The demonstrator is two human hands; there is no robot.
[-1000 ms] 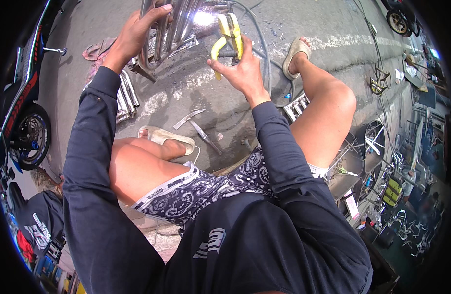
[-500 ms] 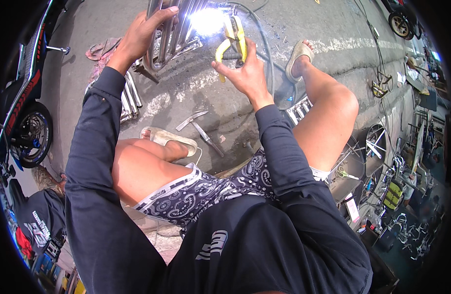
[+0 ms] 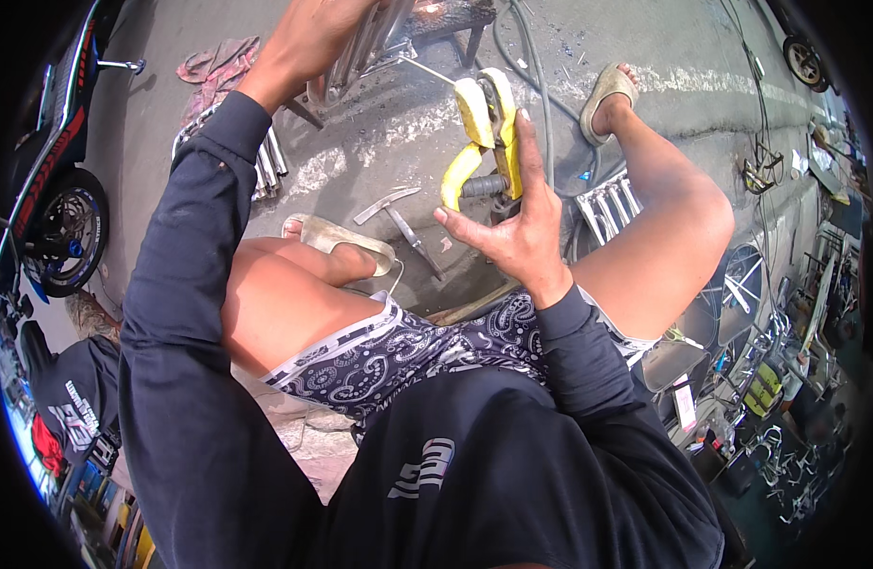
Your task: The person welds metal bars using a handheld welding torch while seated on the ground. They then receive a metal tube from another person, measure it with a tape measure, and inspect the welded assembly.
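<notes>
At the top of the view my left hand (image 3: 308, 43) grips a bundle of bent, shiny metal tubes (image 3: 384, 38); its fingertips are cut off by the edge. My right hand (image 3: 526, 232) is closed round a yellow welding electrode holder (image 3: 473, 112), held above the ground between my legs. A thin welding rod (image 3: 427, 70) sticks out of its jaws to the upper left, toward the tubes. No arc glows now. Below the holder, a chipping hammer (image 3: 405, 235) lies on the ground near my sandalled left foot (image 3: 346, 261).
A dark metal stand (image 3: 450, 19) is under the tubes. Grey cables (image 3: 541, 85) run beside my right foot. More metal tubes (image 3: 268, 166) and a reddish cloth (image 3: 218, 71) lie left. A motorcycle wheel (image 3: 71, 232) and another person (image 3: 76, 389) are at far left; metal parts clutter the right.
The bright welding arc has gone out. My right hand has drawn the electrode holder back toward me and slightly right. My left hand with the tubes has moved up toward the top edge.
</notes>
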